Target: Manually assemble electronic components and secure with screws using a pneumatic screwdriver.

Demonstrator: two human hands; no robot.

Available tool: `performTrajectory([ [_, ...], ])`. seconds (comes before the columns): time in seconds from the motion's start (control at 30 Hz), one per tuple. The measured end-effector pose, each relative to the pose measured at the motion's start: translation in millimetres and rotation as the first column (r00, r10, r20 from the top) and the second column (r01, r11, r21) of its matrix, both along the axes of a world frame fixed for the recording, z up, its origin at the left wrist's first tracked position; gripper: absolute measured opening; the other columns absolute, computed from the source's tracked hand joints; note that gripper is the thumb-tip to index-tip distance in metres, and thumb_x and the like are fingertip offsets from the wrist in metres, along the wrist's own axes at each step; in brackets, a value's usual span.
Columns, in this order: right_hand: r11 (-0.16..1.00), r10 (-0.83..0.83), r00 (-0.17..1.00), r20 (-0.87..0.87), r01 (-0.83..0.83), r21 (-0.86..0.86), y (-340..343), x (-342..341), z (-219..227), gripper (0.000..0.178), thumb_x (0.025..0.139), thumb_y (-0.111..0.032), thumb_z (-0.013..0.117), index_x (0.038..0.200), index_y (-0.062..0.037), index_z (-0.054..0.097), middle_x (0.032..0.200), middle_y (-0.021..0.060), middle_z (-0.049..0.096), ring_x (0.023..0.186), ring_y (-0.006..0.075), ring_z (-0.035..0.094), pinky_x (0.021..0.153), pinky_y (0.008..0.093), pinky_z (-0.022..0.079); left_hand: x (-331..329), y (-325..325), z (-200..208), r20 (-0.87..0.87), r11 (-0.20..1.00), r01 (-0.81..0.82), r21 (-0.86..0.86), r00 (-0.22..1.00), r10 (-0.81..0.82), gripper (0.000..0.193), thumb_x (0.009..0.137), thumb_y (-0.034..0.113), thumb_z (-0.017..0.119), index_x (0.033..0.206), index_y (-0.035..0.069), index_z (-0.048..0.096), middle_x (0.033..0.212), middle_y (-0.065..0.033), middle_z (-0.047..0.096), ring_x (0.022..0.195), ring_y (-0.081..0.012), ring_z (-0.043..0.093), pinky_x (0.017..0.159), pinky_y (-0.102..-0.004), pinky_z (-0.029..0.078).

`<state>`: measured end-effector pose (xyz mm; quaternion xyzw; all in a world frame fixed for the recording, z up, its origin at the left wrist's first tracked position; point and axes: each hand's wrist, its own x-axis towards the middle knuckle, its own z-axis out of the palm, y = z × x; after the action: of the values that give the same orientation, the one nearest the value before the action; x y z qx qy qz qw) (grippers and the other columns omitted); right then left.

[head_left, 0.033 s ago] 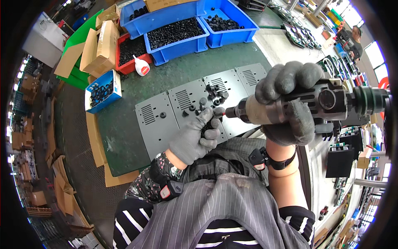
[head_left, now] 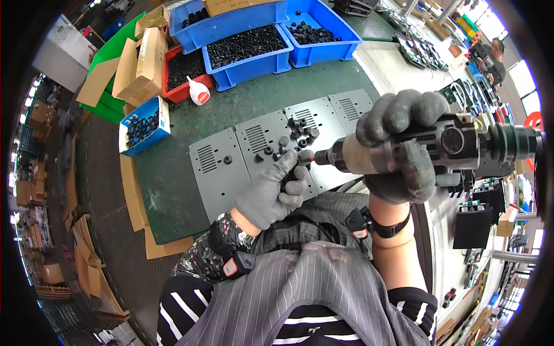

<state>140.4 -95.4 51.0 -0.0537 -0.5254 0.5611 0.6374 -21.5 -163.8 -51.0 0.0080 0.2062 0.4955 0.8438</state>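
My left hand, in a grey glove, is closed around several small black screws, which show between its curled fingers. Its thumb and forefinger pinch a round black piece that looks like a rubber foot. A power screwdriver lies nearly level in my gloved right hand, whose fingers wrap over its body. Its reddish bit tip meets the pinched piece. Under my left hand, grey slotted metal plates lie side by side. Loose black rubber feet are heaped on the middle plates.
Blue bins of black parts stand at the back, beside a red bin and cardboard boxes. A white bottle sits before them. A small box of black parts is at left. Another person is far right.
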Motion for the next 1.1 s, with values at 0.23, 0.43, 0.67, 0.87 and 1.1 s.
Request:
performTrajectory([
  [0.23,0.997,-0.070,0.997,-0.031,0.068,-0.044,3.1,-2.8,-21.3,0.040,0.071,-0.016,0.069,0.100,-0.0134,0.041,0.088,0.0055,0.046,0.072,0.0186,0.048,0.060,0.0320,0.043,0.6,2.8,2.9,-0.099,0.995,-0.039,-0.094,0.995,0.030,0.026,0.095,0.034,0.051,0.097,0.008,0.051,0.077,0.0019,0.051,0.057,-0.0038,0.038,0.040,-0.0145,0.030],
  [0.43,0.999,0.029,0.999,-0.028,-0.030,-0.015,-14.6,-3.3,-11.1,0.042,0.073,-0.015,0.079,0.093,-0.0135,0.042,0.080,0.0069,0.048,0.069,0.0207,0.051,0.059,0.0325,0.049,1.5,-0.6,5.9,-0.156,0.991,-0.029,-0.132,0.988,0.008,0.029,0.094,0.036,0.054,0.099,0.007,0.053,0.074,0.0016,0.050,0.054,-0.0038,0.038,0.040,-0.0159,0.031],
  [0.67,0.991,0.017,0.981,-0.196,-0.043,-0.131,-5.9,-11.5,-27.9,0.043,0.073,-0.023,0.074,0.104,-0.0078,0.047,0.090,0.0118,0.055,0.082,0.0291,0.061,0.068,0.0373,0.054,1.1,-5.3,-4.2,-0.184,0.999,-0.005,-0.032,0.983,-0.001,0.032,0.090,0.037,0.060,0.089,0.006,0.052,0.073,0.0020,0.048,0.056,-0.0047,0.038,0.043,-0.0157,0.030],
  [0.87,0.905,0.403,0.897,-0.182,-0.420,-0.071,5.3,-12.6,-52.7,0.049,0.077,-0.026,0.076,0.112,-0.0068,0.048,0.092,0.0134,0.062,0.083,0.0258,0.063,0.079,0.0402,0.052,-6.2,-7.7,-11.2,-0.051,0.999,0.001,-0.033,0.999,-0.003,0.027,0.090,0.033,0.060,0.091,0.008,0.052,0.073,0.0024,0.046,0.057,-0.0045,0.037,0.043,-0.0153,0.030],
  [1.1,0.886,0.398,0.874,-0.280,-0.445,-0.128,-1.1,-21.2,-42.1,0.044,0.077,-0.023,0.073,0.108,-0.0012,0.051,0.077,0.0097,0.063,0.064,0.0208,0.060,0.060,0.0330,0.050,-13.1,-20.6,-16.4,-0.004,0.996,0.085,0.003,0.996,-0.085,0.032,0.091,0.037,0.057,0.103,0.007,0.054,0.075,0.0017,0.046,0.059,-0.0055,0.039,0.045,-0.0154,0.032],
])
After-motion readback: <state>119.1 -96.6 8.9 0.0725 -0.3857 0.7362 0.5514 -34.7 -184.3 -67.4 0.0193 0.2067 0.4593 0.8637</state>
